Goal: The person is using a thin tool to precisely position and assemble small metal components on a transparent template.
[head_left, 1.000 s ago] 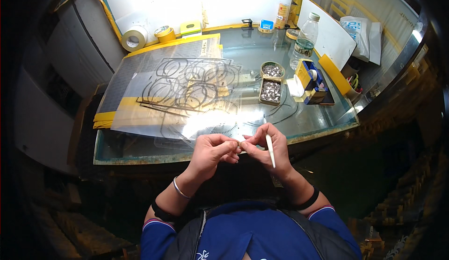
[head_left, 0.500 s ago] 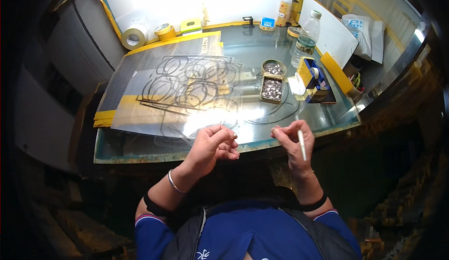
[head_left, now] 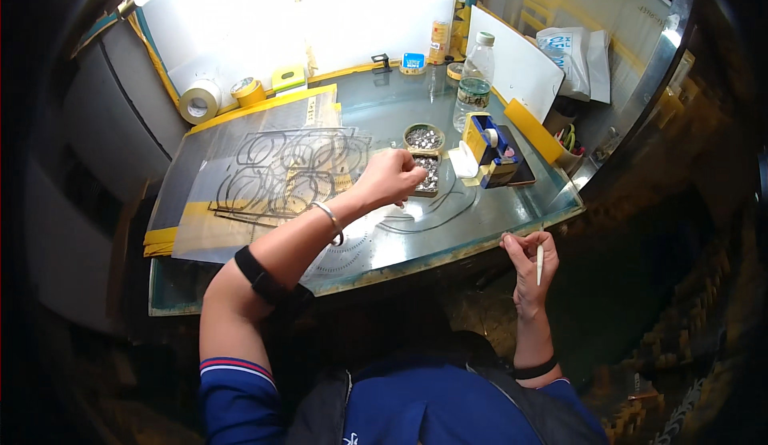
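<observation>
My left hand [head_left: 390, 178] reaches across the glass table and is bent over a square tin [head_left: 433, 190] of small silvery pieces. Its fingers are curled together at the tin's near left side; whatever they pinch, if anything, is hidden. Just behind stands a round tin [head_left: 423, 138] with similar shiny bits. At the table's front right edge, my right hand [head_left: 528, 267] is closed, thumb and fingertips together, with a slim white pen-like stick [head_left: 540, 265] held between its fingers. Anything tiny at those fingertips is too small to tell.
Clear sheets with dark curved lines [head_left: 272, 161] cover the left of the glass table [head_left: 376, 93]. A blue tape dispenser [head_left: 490, 153], a plastic bottle [head_left: 477, 73] and a yellow strip [head_left: 532, 130] stand right. Tape rolls [head_left: 200, 102] line the back left.
My left hand has gone from the table's front edge forward and right to the square tin. My right hand stays near the front edge with the stick. The view has shifted somewhat.
</observation>
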Available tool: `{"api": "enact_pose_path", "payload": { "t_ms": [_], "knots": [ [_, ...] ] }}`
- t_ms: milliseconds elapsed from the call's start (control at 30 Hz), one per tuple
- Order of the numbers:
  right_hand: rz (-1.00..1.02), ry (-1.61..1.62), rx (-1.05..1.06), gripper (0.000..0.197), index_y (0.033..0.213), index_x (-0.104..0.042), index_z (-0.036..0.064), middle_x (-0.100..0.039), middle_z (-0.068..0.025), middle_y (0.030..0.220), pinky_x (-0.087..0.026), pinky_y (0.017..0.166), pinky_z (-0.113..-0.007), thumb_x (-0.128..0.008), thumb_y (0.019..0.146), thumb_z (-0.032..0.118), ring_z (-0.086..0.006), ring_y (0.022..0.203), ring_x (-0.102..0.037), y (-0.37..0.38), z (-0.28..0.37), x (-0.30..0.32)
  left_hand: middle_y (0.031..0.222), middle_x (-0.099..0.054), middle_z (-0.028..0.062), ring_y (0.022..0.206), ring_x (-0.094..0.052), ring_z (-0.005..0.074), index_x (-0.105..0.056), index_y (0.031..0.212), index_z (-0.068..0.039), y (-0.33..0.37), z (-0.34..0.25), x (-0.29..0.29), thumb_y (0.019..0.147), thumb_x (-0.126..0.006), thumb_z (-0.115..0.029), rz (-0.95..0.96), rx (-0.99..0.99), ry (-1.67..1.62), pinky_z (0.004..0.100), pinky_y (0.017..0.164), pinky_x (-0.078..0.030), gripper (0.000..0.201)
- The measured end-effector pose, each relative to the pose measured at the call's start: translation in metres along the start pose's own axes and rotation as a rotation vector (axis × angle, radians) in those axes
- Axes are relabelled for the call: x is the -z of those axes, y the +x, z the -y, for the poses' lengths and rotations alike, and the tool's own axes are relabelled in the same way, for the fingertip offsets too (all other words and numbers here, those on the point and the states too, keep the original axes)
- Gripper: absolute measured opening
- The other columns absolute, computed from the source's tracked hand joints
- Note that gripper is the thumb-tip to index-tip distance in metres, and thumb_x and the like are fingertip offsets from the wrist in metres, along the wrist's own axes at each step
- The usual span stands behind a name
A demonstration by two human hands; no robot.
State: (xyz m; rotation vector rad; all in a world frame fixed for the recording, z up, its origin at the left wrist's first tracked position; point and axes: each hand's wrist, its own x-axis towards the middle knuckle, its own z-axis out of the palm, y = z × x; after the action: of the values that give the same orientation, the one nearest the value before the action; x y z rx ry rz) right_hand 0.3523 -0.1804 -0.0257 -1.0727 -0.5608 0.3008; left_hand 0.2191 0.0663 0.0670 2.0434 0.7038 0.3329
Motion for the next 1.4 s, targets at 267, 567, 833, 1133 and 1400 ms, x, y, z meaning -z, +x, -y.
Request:
{"api": "enact_pose_path", "payload": {
  "t_ms": [267,567,833,1133,1400],
  "knots": [
    [-0.020,-0.062,0.015,0.021,0.089,-0.054,0.0030,-0.070,-0.0115,0.085,-0.055,0.076,-0.025,-0.072,0.083,-0.006,-0.0140,0.078,-0.068,0.000,-0.003,0.018,0.086,-0.074,0.0165,0.079,-0.073,0.0192,-0.075,0.095,0.003,0.034,0.026,-0.005,0.071,-0.068,-0.007,-0.164,-0.154,0.259,0.0293,0.079,-0.057,0.026],
    [-0.022,-0.089,0.019,0.019,0.087,-0.056,0.0021,-0.070,-0.0106,0.085,-0.055,0.075,-0.024,-0.073,0.083,-0.004,-0.0132,0.077,-0.068,-0.001,-0.012,0.023,0.087,-0.075,0.0127,0.081,-0.073,0.0160,-0.076,0.095,0.000,0.036,0.029,-0.002,0.073,-0.065,-0.001,-0.177,-0.176,0.142,0.0280,0.079,-0.057,0.025],
    [-0.014,-0.154,0.038,0.020,0.088,-0.055,0.0022,-0.070,-0.0114,0.085,-0.055,0.075,-0.025,-0.073,0.083,-0.003,-0.0137,0.077,-0.068,-0.001,-0.015,0.026,0.091,-0.075,0.0149,0.084,-0.074,0.0186,-0.076,0.096,0.000,0.034,0.028,-0.010,0.077,-0.070,-0.005,-0.173,-0.210,0.208,0.0290,0.080,-0.058,0.021],
    [-0.093,-0.171,0.108,0.020,0.086,-0.055,0.0021,-0.069,-0.0079,0.082,-0.053,0.071,-0.023,-0.074,0.083,-0.002,-0.0099,0.074,-0.065,0.004,-0.020,0.039,0.090,-0.074,0.0155,0.083,-0.073,0.0209,-0.075,0.098,-0.001,0.028,0.013,-0.005,0.078,-0.068,-0.002,-0.196,-0.279,0.213,0.0303,0.079,-0.058,0.021],
    [-0.508,-0.808,0.391,0.022,0.085,-0.057,0.0015,-0.068,-0.0076,0.077,-0.051,0.069,-0.028,-0.078,0.079,0.004,-0.0158,0.073,-0.067,0.034,-0.019,0.116,0.091,-0.073,0.0092,0.085,-0.070,0.0154,-0.072,0.098,0.000,-0.077,0.007,0.045,0.083,-0.072,-0.002,-0.097,-0.343,0.258,0.0300,0.076,-0.058,0.014]
  ]
}}
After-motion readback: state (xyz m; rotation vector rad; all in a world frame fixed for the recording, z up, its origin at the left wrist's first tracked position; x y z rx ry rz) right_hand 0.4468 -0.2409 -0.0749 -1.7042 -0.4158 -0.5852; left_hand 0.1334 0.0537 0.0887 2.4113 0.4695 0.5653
